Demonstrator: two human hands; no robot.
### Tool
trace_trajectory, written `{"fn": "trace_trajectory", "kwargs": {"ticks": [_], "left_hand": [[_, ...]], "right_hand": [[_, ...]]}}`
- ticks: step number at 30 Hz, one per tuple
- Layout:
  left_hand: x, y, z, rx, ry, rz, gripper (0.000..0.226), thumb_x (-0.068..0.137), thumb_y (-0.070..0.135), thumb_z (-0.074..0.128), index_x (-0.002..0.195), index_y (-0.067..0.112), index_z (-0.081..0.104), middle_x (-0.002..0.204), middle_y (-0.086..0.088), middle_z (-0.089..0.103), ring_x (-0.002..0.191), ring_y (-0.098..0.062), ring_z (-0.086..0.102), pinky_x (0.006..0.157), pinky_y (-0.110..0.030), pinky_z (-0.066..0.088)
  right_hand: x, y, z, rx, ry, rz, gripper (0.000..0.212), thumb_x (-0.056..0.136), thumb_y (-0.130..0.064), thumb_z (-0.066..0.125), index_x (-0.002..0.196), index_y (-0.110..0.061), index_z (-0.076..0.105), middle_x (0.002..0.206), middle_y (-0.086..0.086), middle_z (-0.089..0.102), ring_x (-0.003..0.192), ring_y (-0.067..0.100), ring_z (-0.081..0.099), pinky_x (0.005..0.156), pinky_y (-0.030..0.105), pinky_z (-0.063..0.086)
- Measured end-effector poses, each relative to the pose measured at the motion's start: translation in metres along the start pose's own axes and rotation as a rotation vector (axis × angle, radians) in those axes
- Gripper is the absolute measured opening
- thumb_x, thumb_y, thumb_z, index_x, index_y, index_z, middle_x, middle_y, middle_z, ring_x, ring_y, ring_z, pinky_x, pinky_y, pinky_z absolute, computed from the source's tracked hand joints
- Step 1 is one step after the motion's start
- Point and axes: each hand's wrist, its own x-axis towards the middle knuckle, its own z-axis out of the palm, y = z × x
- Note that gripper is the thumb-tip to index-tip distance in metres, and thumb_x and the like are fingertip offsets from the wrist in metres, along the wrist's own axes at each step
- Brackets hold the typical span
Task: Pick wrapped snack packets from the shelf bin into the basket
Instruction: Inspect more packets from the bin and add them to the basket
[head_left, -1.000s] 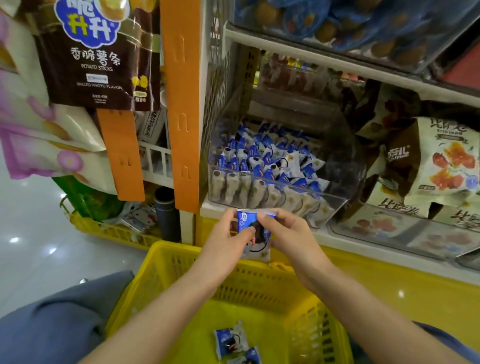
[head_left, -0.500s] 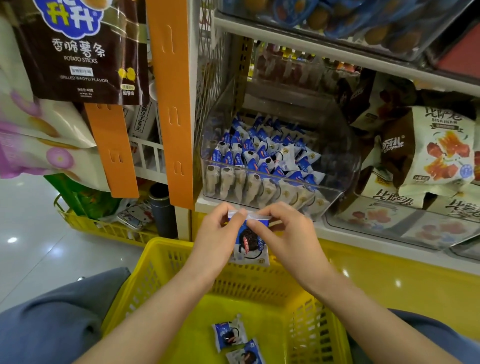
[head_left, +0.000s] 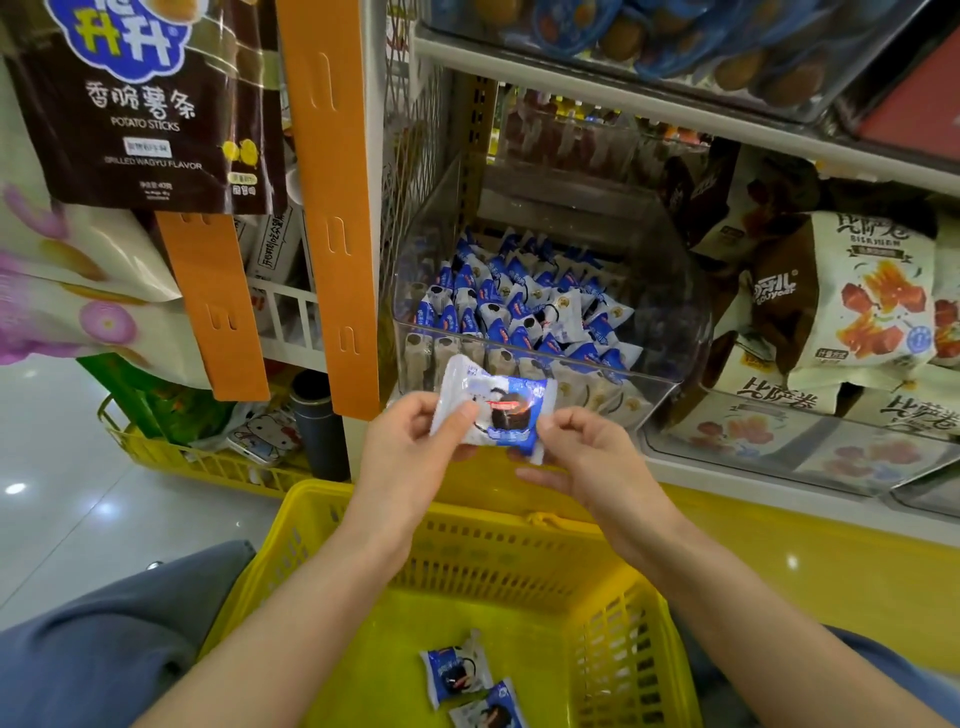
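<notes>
Held packet: a white-and-blue wrapped snack packet with a dark round biscuit pictured on it (head_left: 498, 410) is held level in the air, in front of the bin's front wall and above the basket's far rim.
Left hand: the left hand (head_left: 410, 441) pinches the packet's left end between thumb and fingers.
Right hand: the right hand (head_left: 587, 457) pinches the right end with thumb and forefinger; the other fingers lie loosely extended below.
Shelf bin: the clear plastic bin (head_left: 675, 312) is open at the top under a white shelf edge (head_left: 623, 98). Rows of matching blue-and-white packets (head_left: 519, 306) fill its front half.
Basket: the yellow slotted plastic basket (head_left: 467, 506) lies open directly below the hands. Two packets (head_left: 454, 670) rest on its floor near the front, just beside each other.
Writing: the brown hanging bag (head_left: 150, 104) reads "POTATO STICKS" and "GRILLED WAGYU FLAVOR". The held packet's print is too blurred to read.
Left side: two orange slotted hanging strips (head_left: 332, 208) stand just beside the bin's left wall. A dark cylindrical flask (head_left: 319, 426) stands below them.
Right side: cream-and-brown snack bags (head_left: 852, 291) crowd against the bin's right wall.
Floor: a second yellow basket (head_left: 208, 462) sits on the glossy floor at left.
</notes>
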Motion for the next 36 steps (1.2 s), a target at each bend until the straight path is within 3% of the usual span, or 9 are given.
{"fn": "trace_trajectory", "kwargs": {"ticks": [5, 8, 11, 19, 22, 24, 29, 33, 36], "left_hand": [[0.001, 0.005, -0.006, 0.105, 0.019, 0.164, 0.016, 0.09, 0.02, 0.058, 0.084, 0.007, 0.064, 0.084, -0.009, 0.069, 0.081, -0.021, 0.066, 0.075, -0.035, 0.054], [-0.001, 0.005, -0.006, 0.23, -0.053, 0.247, 0.015, 0.089, 0.02, 0.057, 0.078, 0.012, 0.062, 0.073, -0.005, 0.063, 0.069, -0.011, 0.059, 0.064, -0.028, 0.047], [-0.006, 0.003, -0.002, 0.336, -0.131, 0.282, 0.018, 0.091, 0.021, 0.055, 0.075, 0.021, 0.063, 0.065, 0.005, 0.06, 0.062, 0.0, 0.054, 0.055, -0.015, 0.042], [-0.005, 0.001, 0.002, 0.254, -0.189, 0.177, 0.02, 0.091, 0.026, 0.052, 0.078, 0.02, 0.066, 0.077, -0.014, 0.064, 0.08, -0.033, 0.061, 0.078, -0.053, 0.05], [-0.005, 0.0, 0.002, 0.233, -0.228, 0.128, 0.019, 0.091, 0.026, 0.052, 0.081, 0.023, 0.067, 0.081, -0.006, 0.068, 0.084, -0.026, 0.065, 0.082, -0.052, 0.05], [-0.004, -0.003, 0.002, 0.24, -0.228, 0.127, 0.015, 0.091, 0.027, 0.052, 0.084, 0.024, 0.065, 0.084, -0.007, 0.068, 0.086, -0.024, 0.064, 0.084, -0.049, 0.051], [-0.004, -0.009, 0.002, 0.457, -0.081, 0.288, 0.025, 0.087, 0.019, 0.06, 0.084, 0.038, 0.044, 0.089, 0.015, 0.054, 0.083, 0.014, 0.049, 0.068, -0.001, 0.039], [-0.012, -0.016, 0.01, 0.481, -0.255, 0.229, 0.014, 0.09, 0.031, 0.052, 0.1, 0.04, 0.048, 0.096, 0.023, 0.053, 0.086, 0.015, 0.05, 0.069, -0.001, 0.039], [-0.012, -0.018, 0.015, 0.236, -0.314, -0.008, 0.017, 0.091, 0.03, 0.053, 0.107, 0.032, 0.049, 0.099, 0.01, 0.06, 0.088, -0.001, 0.06, 0.083, -0.024, 0.051]], "right_hand": [[-0.003, 0.004, 0.001, -0.594, -0.058, -0.176, 0.033, 0.085, -0.014, 0.064, 0.114, -0.019, 0.049, 0.105, -0.006, 0.063, 0.096, 0.008, 0.061, 0.082, 0.02, 0.05], [-0.007, 0.004, 0.003, -0.574, -0.079, -0.309, 0.044, 0.083, -0.024, 0.067, 0.12, -0.026, 0.044, 0.115, -0.015, 0.056, 0.106, -0.001, 0.054, 0.089, 0.015, 0.045], [-0.009, 0.001, 0.004, -0.474, -0.078, -0.354, 0.021, 0.088, -0.025, 0.059, 0.109, -0.022, 0.058, 0.1, -0.005, 0.067, 0.093, 0.005, 0.064, 0.081, 0.023, 0.052], [-0.013, 0.005, 0.004, -0.664, 0.018, -0.586, 0.009, 0.088, -0.022, 0.061, 0.092, -0.014, 0.062, 0.082, -0.002, 0.064, 0.079, 0.01, 0.061, 0.073, 0.033, 0.052], [-0.012, 0.007, 0.002, -0.84, 0.065, -0.734, 0.01, 0.09, -0.026, 0.058, 0.089, -0.017, 0.062, 0.082, -0.008, 0.061, 0.078, 0.007, 0.058, 0.069, 0.029, 0.05], [-0.012, 0.008, 0.0, -0.845, 0.096, -0.731, 0.011, 0.09, -0.03, 0.056, 0.088, -0.021, 0.063, 0.081, -0.012, 0.061, 0.077, 0.004, 0.058, 0.065, 0.024, 0.05], [-0.003, 0.006, -0.003, -0.595, 0.261, -0.509, 0.009, 0.09, -0.031, 0.055, 0.082, -0.03, 0.058, 0.076, -0.013, 0.065, 0.076, -0.003, 0.063, 0.057, 0.019, 0.053], [0.001, 0.005, -0.005, -0.549, 0.303, -0.407, 0.012, 0.09, -0.031, 0.055, 0.081, -0.025, 0.058, 0.072, -0.005, 0.065, 0.07, 0.008, 0.064, 0.062, 0.032, 0.055], [-0.002, 0.007, 0.001, -0.482, 0.137, -0.397, 0.006, 0.089, -0.027, 0.057, 0.088, -0.025, 0.062, 0.078, -0.009, 0.067, 0.073, 0.002, 0.063, 0.067, 0.024, 0.054]]}}
